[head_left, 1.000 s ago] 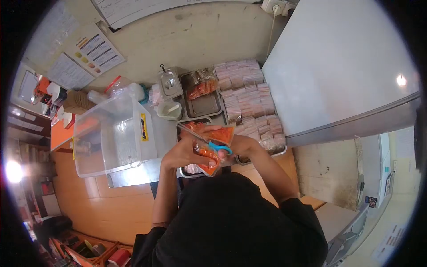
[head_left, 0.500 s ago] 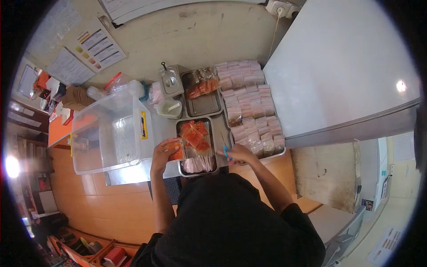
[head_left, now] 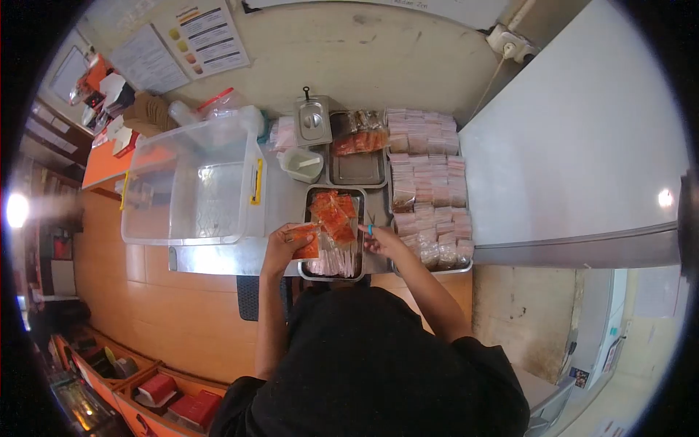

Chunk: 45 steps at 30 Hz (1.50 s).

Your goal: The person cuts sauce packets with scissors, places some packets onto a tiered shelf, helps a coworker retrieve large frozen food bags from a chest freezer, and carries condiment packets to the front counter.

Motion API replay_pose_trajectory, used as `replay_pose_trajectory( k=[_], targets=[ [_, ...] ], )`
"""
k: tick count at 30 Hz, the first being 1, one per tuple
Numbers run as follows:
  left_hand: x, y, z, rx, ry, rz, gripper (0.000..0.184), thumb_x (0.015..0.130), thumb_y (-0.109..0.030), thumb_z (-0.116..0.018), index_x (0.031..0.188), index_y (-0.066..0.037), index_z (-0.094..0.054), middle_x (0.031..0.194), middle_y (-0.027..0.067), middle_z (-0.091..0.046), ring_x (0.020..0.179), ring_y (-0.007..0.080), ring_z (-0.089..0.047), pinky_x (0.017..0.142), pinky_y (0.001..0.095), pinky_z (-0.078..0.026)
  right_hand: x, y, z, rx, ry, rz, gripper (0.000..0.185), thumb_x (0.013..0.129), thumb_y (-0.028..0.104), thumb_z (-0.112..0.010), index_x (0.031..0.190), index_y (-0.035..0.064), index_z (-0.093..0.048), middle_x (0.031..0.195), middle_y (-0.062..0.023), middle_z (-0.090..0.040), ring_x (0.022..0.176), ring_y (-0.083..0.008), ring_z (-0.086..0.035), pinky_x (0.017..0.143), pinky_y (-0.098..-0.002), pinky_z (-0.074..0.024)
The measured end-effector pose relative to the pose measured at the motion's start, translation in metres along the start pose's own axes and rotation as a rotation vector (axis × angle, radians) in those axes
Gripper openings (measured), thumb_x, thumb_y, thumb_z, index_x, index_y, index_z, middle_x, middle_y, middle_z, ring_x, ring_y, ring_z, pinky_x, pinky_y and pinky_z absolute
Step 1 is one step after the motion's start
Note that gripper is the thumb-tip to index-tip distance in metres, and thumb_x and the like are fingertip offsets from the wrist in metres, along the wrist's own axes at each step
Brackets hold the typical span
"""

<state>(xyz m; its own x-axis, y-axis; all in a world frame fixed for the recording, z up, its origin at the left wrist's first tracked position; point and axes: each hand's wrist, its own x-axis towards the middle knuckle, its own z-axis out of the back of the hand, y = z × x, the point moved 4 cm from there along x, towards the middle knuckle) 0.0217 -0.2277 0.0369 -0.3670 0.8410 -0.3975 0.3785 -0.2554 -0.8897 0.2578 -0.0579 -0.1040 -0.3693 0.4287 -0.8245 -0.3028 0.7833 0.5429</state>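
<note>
Tabletop (head_left: 207, 261) of grey metal runs beneath the work, with a big clear bin (head_left: 145, 222) at its left part. In front of the person sits a metal tray (head_left: 320, 278): a loose heap of orange packets (head_left: 335, 218) fills its far part, and a row of pale pink sachets (head_left: 335, 262) its near end. The left hand (head_left: 280, 247) is closed on an orange packet (head_left: 307, 252) at the tray's left edge; whether it pinches more than one cannot be told. The right hand (head_left: 387, 243), half curled with one finger extended toward the tray, has blue-handled scissors (head_left: 370, 229) at its fingers by the tray's right edge. Their blades point away from the body; whether they are spread is too small to tell. A light pinch by the packet's edge would probably serve best, without squeezing the contents. The blade tips should point clear of the left fingers and the heap, since thin film likely nicks easily.
</note>
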Motion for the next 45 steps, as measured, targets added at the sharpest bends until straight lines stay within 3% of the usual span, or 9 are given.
replay_pose_trajectory(
  k=[4,11,17,22,31,35,40,42,45],
  targets=[
    [-0.001,0.006,0.004,-0.007,-0.023,-0.031,0.023,0.088,0.000,-0.072,0.110,-0.001,-0.063,0.099,0.0094,-0.073,0.082,0.0141,-0.072,0.073,0.0281,-0.063,-0.033,0.021,-0.006,-0.289,-0.389,0.503,0.041,0.078,0.017,-0.086,0.085,0.0059,-0.047,0.070,-0.0055,-0.055,0.047,-0.0154,-0.059,0.035,-0.0289,-0.0423],
    [0.001,-0.002,-0.003,0.012,-0.005,-0.028,0.022,0.088,0.002,-0.072,0.109,0.003,-0.064,0.106,0.0126,-0.073,0.090,0.0145,-0.070,0.079,0.0289,-0.061,-0.026,0.016,0.010,-0.219,-0.213,0.448,0.029,0.078,0.006,-0.083,0.090,-0.0041,-0.058,0.081,-0.0142,-0.067,0.040,-0.0202,-0.060,0.034,-0.0290,-0.0459],
    [-0.002,-0.017,-0.017,0.098,0.048,-0.059,0.025,0.088,-0.001,-0.073,0.110,0.002,-0.063,0.105,0.0124,-0.073,0.089,0.0148,-0.070,0.078,0.0279,-0.061,-0.063,0.052,-0.024,-0.991,-0.272,0.900,0.041,0.085,0.022,-0.080,0.116,0.0011,-0.063,0.099,-0.0099,-0.070,0.084,-0.0246,-0.072,0.070,-0.0343,-0.0605],
    [0.001,-0.018,-0.035,0.131,0.167,-0.097,0.029,0.089,-0.001,-0.072,0.116,0.001,-0.061,0.103,0.0115,-0.072,0.091,0.0158,-0.071,0.076,0.0278,-0.061,-0.140,0.081,-0.090,-0.497,0.352,0.990,0.064,0.085,0.036,-0.080,0.136,0.0071,-0.054,0.117,-0.0067,-0.068,0.105,-0.0223,-0.065,0.088,-0.0342,-0.0539],
    [-0.004,-0.039,-0.050,0.302,-0.109,-0.421,0.045,0.086,-0.006,-0.076,0.126,0.001,-0.057,0.100,0.0101,-0.072,0.094,0.0153,-0.066,0.080,0.0309,-0.055,-0.104,0.046,-0.089,0.110,0.442,0.447,0.035,0.097,0.019,-0.067,0.127,0.0044,-0.058,0.113,-0.0027,-0.066,0.097,-0.0123,-0.064,0.081,-0.0281,-0.0531],
    [0.004,-0.018,-0.024,0.182,-0.248,-0.333,0.045,0.098,-0.029,-0.063,0.132,-0.002,-0.055,0.121,0.0131,-0.064,0.114,0.0187,-0.059,0.088,0.0337,-0.052,-0.106,0.045,-0.091,0.181,0.364,0.417,0.029,0.098,0.020,-0.065,0.123,0.0048,-0.061,0.110,-0.0017,-0.065,0.093,-0.0140,-0.064,0.079,-0.0294,-0.0531],
    [0.008,0.008,-0.009,-0.003,-0.121,-0.168,0.074,0.101,-0.065,-0.038,0.137,-0.003,-0.053,0.135,0.0179,-0.057,0.129,0.0265,-0.052,0.103,0.0414,-0.045,-0.150,0.082,-0.098,-0.953,0.476,0.785,0.032,0.099,0.027,-0.063,0.118,0.0014,-0.063,0.102,-0.0146,-0.068,0.095,-0.0232,-0.067,0.081,-0.0370,-0.0519],
    [0.004,-0.004,-0.031,-0.386,0.417,0.041,0.096,0.093,-0.080,-0.027,0.143,-0.002,-0.048,0.138,0.0193,-0.055,0.132,0.0307,-0.050,0.109,0.0474,-0.039,-0.160,0.088,-0.102,-1.119,0.506,0.779,0.033,0.098,0.027,-0.063,0.116,0.0002,-0.063,0.098,-0.0198,-0.068,0.092,-0.0284,-0.068,0.081,-0.0378,-0.0509],
    [0.004,0.032,-0.032,-0.449,0.524,0.161,0.108,0.086,-0.087,-0.026,0.148,0.000,-0.039,0.142,0.0198,-0.053,0.133,0.0322,-0.050,0.109,0.0495,-0.041,-0.166,0.097,-0.113,-1.132,0.572,0.954,0.030,0.097,0.026,-0.064,0.114,0.0010,-0.064,0.099,-0.0197,-0.068,0.091,-0.0323,-0.067,0.082,-0.0384,-0.0505]
  ],
)
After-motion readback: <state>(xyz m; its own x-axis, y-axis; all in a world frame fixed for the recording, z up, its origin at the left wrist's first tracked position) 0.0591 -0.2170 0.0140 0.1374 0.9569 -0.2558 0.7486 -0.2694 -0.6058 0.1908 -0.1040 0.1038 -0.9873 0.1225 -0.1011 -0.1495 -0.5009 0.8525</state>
